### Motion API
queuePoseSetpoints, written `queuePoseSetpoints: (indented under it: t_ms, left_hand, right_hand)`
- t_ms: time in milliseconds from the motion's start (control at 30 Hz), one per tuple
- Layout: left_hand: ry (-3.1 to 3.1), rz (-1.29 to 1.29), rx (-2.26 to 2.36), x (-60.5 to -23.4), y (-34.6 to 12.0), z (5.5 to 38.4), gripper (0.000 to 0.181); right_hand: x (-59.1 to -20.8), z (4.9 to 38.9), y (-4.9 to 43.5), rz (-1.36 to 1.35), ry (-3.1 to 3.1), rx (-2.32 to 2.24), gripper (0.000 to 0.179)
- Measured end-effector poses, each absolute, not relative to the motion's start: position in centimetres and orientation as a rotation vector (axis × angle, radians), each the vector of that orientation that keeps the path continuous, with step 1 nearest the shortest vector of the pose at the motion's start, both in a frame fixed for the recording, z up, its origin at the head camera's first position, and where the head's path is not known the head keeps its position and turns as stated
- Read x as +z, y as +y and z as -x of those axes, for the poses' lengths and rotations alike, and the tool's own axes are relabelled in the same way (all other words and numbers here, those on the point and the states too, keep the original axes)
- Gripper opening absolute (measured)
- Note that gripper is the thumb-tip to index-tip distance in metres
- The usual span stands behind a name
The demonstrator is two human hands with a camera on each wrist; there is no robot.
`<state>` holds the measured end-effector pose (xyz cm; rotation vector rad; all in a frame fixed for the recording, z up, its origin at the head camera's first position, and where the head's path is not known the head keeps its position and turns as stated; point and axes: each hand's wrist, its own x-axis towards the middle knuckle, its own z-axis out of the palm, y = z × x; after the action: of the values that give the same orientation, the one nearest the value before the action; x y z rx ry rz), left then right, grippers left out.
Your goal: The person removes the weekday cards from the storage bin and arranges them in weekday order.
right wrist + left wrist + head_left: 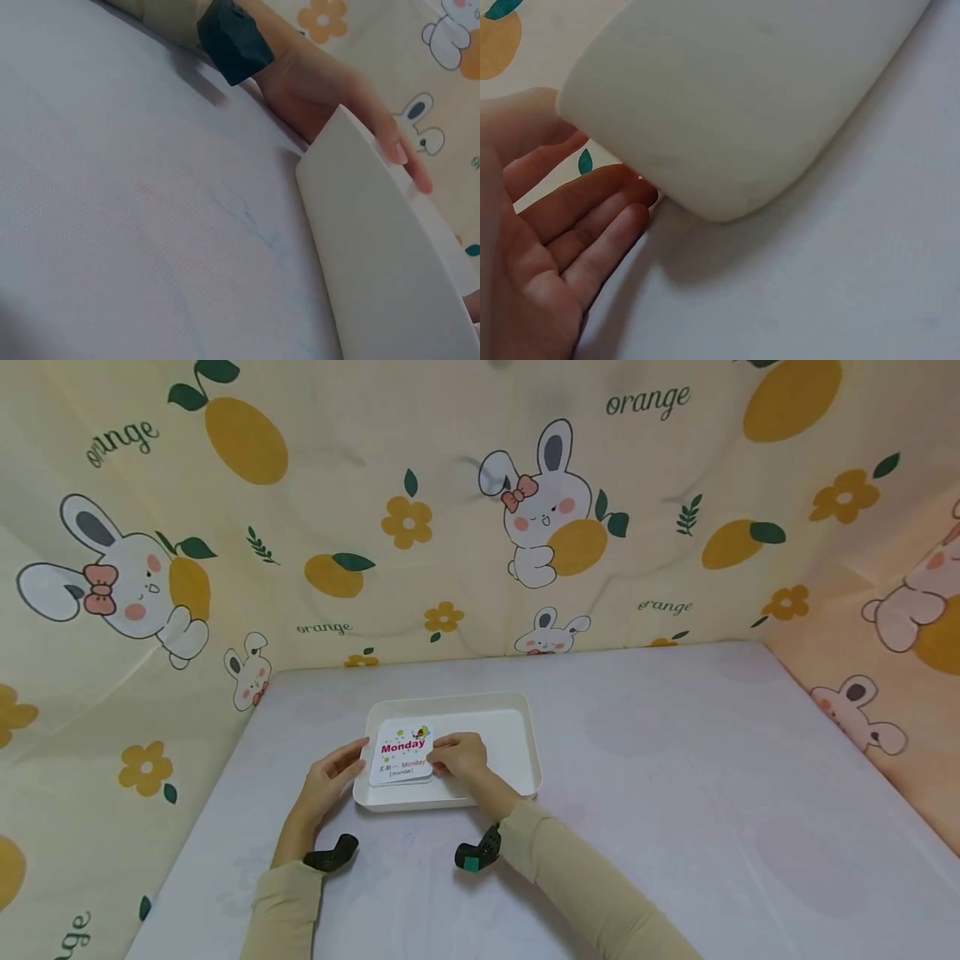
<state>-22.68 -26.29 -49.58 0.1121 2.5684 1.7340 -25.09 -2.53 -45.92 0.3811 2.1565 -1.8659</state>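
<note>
A white tray (pixel 517 739) holds a white card (pixel 401 760) printed "Monday" in red, with a small bird picture and Chinese text. Under its lower edge shows the border of at least one more card. My right hand (pixel 463 753) pinches the card's right edge over the tray. At the tray's left side, my left hand (pixel 324 785) touches the rim with loosely bent fingers. In the left wrist view, that hand's fingers (pixel 600 232) lie along the outside of the tray wall. The right wrist view shows the tray's front wall (pixel 375 232); the card is hidden there.
A pale cloth covers the table (pixel 675 793). Patterned curtains (pixel 450 527) with rabbits and oranges stand at the back and both sides. Black wrist devices (pixel 333 853) are worn on both wrists, below beige sleeves (pixel 600 885).
</note>
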Motion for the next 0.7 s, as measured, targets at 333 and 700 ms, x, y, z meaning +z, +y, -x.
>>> queuePoseSetpoints:
  t_ms: [333,700]
  left_hand:
    - [2.58,-0.116,1.718,-49.56,-26.43,22.71,0.05]
    - [2.552,-0.134,1.743,-49.35,-26.31,22.43,0.049]
  right_hand:
    - [-45.64,25.02,-2.65,-0.377,2.114,-1.868,0.021]
    - [-45.46,24.93,-2.22,-0.366,2.025,-1.886,0.02]
